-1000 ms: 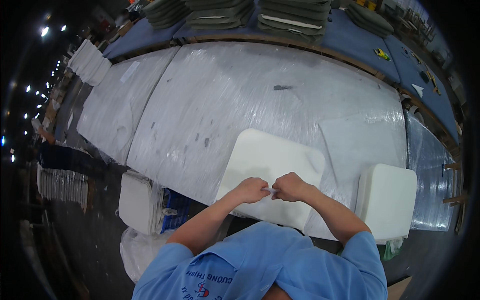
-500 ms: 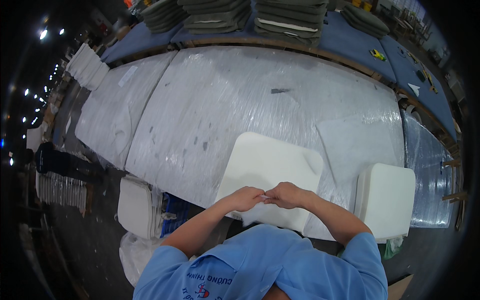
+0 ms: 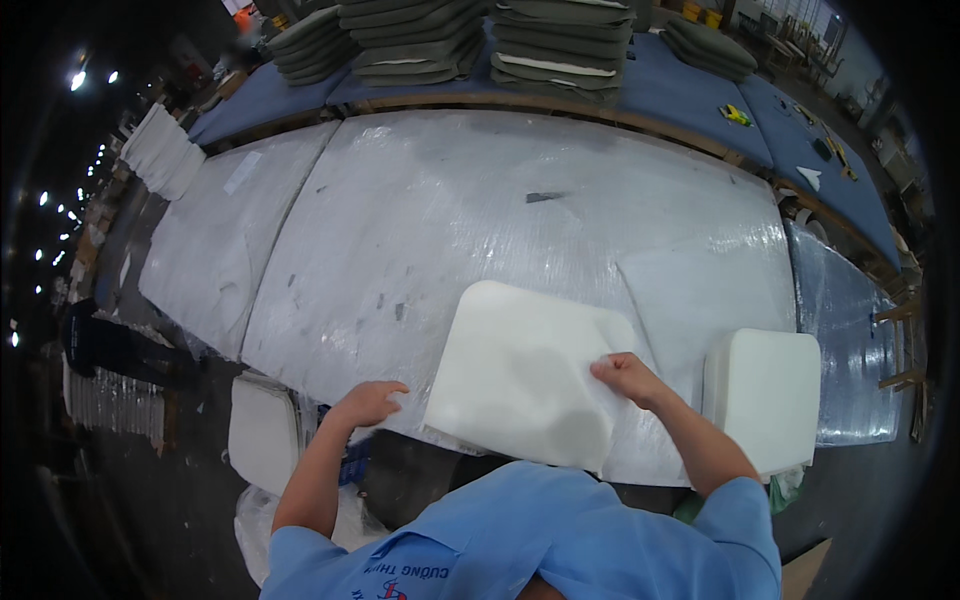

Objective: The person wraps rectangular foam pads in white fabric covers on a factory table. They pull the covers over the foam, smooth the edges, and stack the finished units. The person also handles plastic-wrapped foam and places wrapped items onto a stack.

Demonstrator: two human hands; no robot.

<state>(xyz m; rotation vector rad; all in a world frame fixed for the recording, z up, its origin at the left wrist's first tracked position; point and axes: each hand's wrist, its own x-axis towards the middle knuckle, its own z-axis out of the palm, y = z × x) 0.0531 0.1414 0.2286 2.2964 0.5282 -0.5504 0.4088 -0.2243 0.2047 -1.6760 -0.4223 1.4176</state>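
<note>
A white rounded-corner cushion pad (image 3: pixel 520 370) lies flat at the front edge of the plastic-wrapped table, shadows falling across it. My left hand (image 3: pixel 368 405) is left of the pad, apart from it, fingers closed. A blurred scrap of thin white material (image 3: pixel 397 401) shows at its fingertips. My right hand (image 3: pixel 628 380) is over the pad's right edge with its fingers curled closed. What the right fingers hold, if anything, is hidden.
White pads (image 3: pixel 768 395) are stacked at right, more white pads (image 3: pixel 262 425) at left. Behind the wrapped table (image 3: pixel 450 190), a blue-topped table (image 3: pixel 665 95) bears stacks of dark green cushions (image 3: pixel 560 45). A person in dark clothing (image 3: pixel 105 335) is at far left.
My hands were together over the pad's front, pinching thin white material. They have parted, the left going left past the pad, the right going right to its edge. The view has shifted slightly.
</note>
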